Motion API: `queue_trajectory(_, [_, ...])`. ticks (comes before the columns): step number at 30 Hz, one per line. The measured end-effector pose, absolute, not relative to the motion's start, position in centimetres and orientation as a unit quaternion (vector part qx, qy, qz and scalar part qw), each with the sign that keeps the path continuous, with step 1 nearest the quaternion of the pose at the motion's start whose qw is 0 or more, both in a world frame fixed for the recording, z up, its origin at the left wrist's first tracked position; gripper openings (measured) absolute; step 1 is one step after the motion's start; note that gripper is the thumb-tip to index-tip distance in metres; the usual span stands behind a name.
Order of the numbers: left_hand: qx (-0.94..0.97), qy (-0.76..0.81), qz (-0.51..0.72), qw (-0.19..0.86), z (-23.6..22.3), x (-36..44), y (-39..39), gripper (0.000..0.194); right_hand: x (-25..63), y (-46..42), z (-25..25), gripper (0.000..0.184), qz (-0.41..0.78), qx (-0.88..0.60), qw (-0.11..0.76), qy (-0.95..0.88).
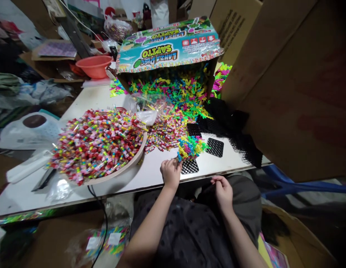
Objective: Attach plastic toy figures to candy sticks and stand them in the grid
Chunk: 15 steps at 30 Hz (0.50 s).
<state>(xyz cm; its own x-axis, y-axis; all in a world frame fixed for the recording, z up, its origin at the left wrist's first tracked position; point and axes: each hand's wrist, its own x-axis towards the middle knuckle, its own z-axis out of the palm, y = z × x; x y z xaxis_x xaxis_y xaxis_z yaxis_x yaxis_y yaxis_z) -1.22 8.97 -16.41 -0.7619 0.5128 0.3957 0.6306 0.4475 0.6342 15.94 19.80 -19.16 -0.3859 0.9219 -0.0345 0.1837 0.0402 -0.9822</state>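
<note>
My left hand (171,174) is at the front of the white table, its fingers curled closed beside a small heap of colourful plastic figures (191,147). Whatever those fingers hold is too small to make out. Touching or very near that hand is a black perforated plate (190,167), partly under the heap. Two more black plates, one in front of the box (193,130) and one to the right (215,147), lie flat on the table. Off the table edge, over my lap, my right hand (223,192) is closed with fingertips together; its contents, if any, are hidden.
A wide basin (138,158) piled with wrapped candies (97,143) stands at left. Behind, a printed cardboard box (167,46) lies open, spilling plastic figures (173,87). Loose candies (167,130) lie between. Black mesh cloth (231,126) and a large carton (298,93) are at right.
</note>
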Motion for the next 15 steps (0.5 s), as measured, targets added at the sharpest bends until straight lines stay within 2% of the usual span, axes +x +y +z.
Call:
queue_trajectory(7, [-0.310,-0.858,-0.403,0.070,-16.6,-1.5,9.3,0.015,14.6,23.4,-17.6,0.026,0.439,-0.388,0.243,-0.773])
queue_trajectory(15, [-0.286,-0.866,-0.407,0.049,-16.7,-1.8,9.6,0.013,13.1,23.5,-16.1,0.028,0.342,-0.455,0.165,-0.806])
